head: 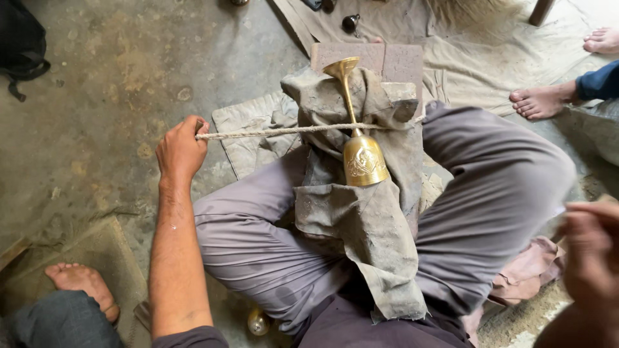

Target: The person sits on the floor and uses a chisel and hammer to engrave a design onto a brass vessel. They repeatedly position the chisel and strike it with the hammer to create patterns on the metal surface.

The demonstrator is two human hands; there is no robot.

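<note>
Rope (284, 131) runs taut from my left hand (180, 149), whose grip is a tight fist on its end, across to the brass goblet (361, 151) and round its stem. Goblet lies on a grey cloth (361, 225) over my lap. My right hand (590, 248) is blurred at the edge; I cannot tell its grip.

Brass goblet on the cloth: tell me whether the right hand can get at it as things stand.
Probably yes. The right hand is blurred at the frame's right edge, with only the bent knee between it and the brass goblet. The goblet's bowl lies bare on the cloth; just the taut rope crosses its stem.
</note>
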